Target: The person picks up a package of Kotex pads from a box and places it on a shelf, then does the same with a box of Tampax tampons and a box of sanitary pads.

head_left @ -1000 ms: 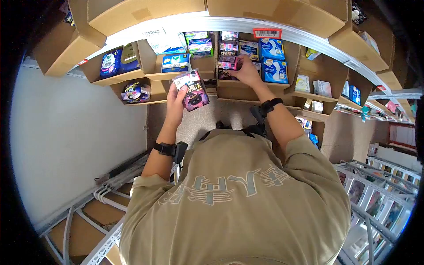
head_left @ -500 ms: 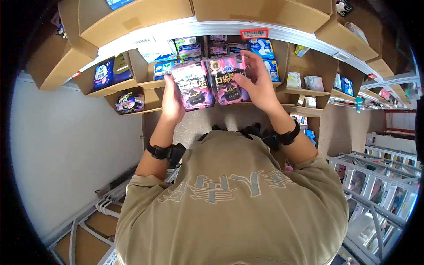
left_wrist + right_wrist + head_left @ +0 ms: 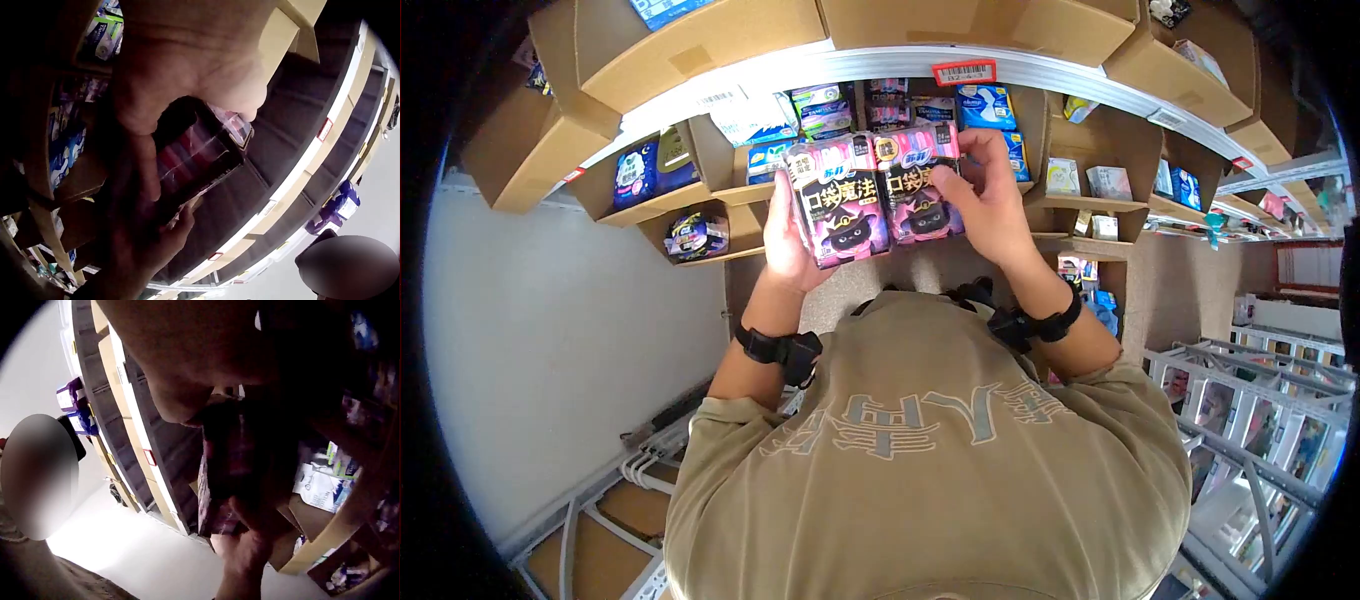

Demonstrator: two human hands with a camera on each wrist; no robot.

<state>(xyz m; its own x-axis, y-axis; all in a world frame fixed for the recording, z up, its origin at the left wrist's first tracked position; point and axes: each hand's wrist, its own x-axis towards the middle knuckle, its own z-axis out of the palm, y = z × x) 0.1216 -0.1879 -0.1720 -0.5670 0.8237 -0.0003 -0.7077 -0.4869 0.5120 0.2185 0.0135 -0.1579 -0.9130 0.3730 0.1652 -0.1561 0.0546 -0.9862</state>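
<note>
Two pink and black packs with a cat picture are held side by side in front of the body in the head view. The left hand grips the left pack from its outer side, fingers mostly behind it. The right pack is pinched by the right hand, its thumb on the front. The packs' inner edges look nearly touching. In the left wrist view the left hand is close above a dark, clear-wrapped pack; the right wrist view is too dark for detail.
Cardboard bins with packs stand on shelves beyond the hands. A blue pack lies behind the right hand. White metal shelf rails curve above, with a red-framed label. A white panel stands at the left.
The right hand has come out of the bin with a second pack and brought it beside the first. The left hand's pack now faces upright toward the camera. Over the last half second both moved little.
</note>
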